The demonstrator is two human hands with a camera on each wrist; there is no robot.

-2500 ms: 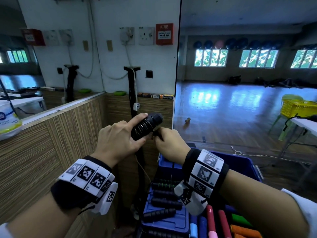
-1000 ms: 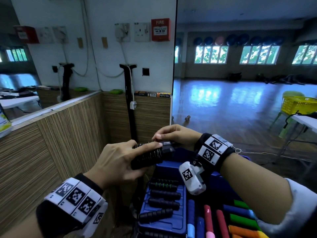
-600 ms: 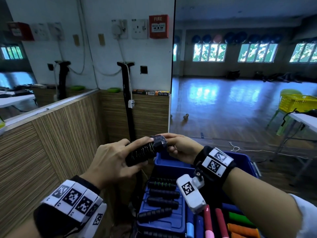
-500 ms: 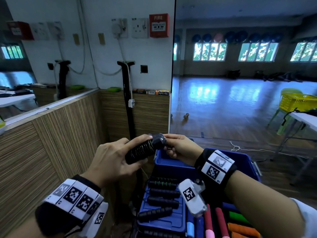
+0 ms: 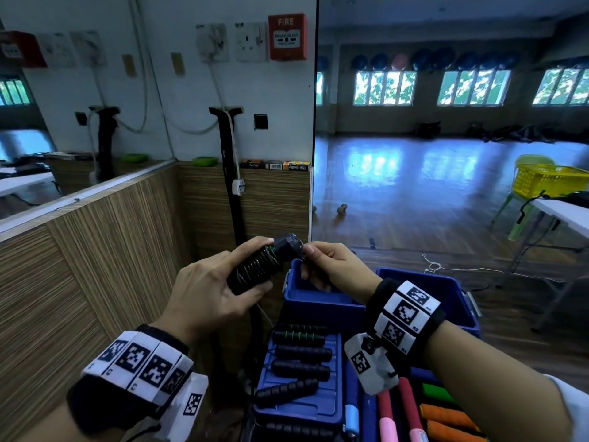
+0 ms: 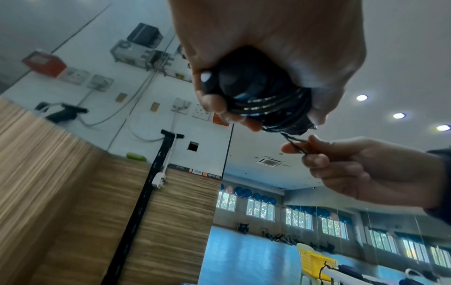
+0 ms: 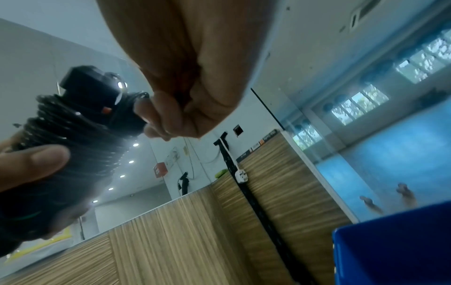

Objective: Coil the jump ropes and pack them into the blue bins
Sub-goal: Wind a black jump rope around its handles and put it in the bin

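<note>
Jump rope [image 5: 259,266] handles, black and bundled with thin cord wound tightly around them, sit in the left hand [image 5: 207,291], whose fingers and thumb are curled around the bundle; it tilts up to the right, capped end uppermost. The right hand [image 5: 334,269] is just beside that end, thumb and forefinger pinched together on the loose cord [image 6: 294,143] (a short length runs taut from the bundle to the pinch in the left wrist view). Both hands are held in the air above the near edge of a blue bin [image 5: 322,306], not touching it. A second blue bin [image 5: 452,295] stands just beside it to the right, and a blue lid [image 5: 301,406] nearer the person carries a row of black handles [image 5: 302,354]. Coloured handles [image 5: 443,416] lie to its right. A wood-panelled wall [image 5: 79,275] runs close along the left; to the right, open floor [image 5: 430,193] stretches away toward a white table [image 5: 564,212].
</note>
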